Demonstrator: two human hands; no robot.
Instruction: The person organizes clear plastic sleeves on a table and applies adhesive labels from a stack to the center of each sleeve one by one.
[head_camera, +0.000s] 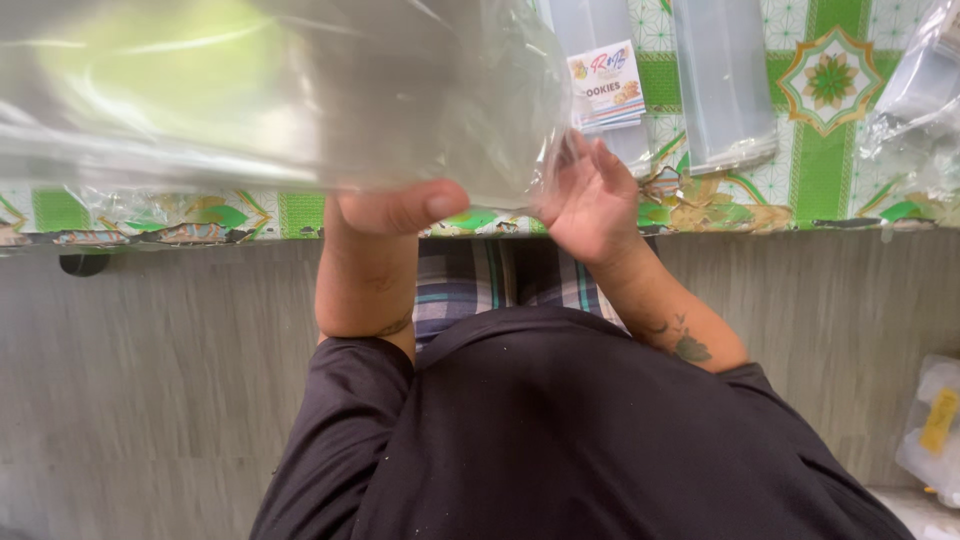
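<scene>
- A large clear plastic bag (280, 90), crinkled and shiny, fills the upper left of the head view, held up close to the camera above the edge of the bench (820, 190).
- The left hand (400, 208) grips the bag's lower edge: the thumb lies flat along the front of the plastic, and the other fingers are hidden behind it, so the hand is closed on the bag.
- The right hand (592, 200) is at the bag's right-hand edge, palm turned toward the plastic, fingers (600, 160) loosely spread and slightly curled, their tips touching the film; whether they pinch it or only rest against it cannot be told.
- The two hands are near each other, the bag's lower right corner between them.
- The bench is covered with a green, white and gold patterned cloth showing flower and star shapes.
- On the bench beyond the right hand lie narrow clear plastic sleeves (725, 80), side by side, one bearing a small printed paper label (607, 85) with a picture of biscuits.
- More crumpled clear plastic (920, 110) sits at the bench's far right.
- Below the bench edge, a black sleeve and shirt (560, 430) and checked trousers (470, 280) show against a grey wood-look floor (150, 380).
- A clear packet with a yellow patch (938, 425) lies on the floor at the lower right.
</scene>
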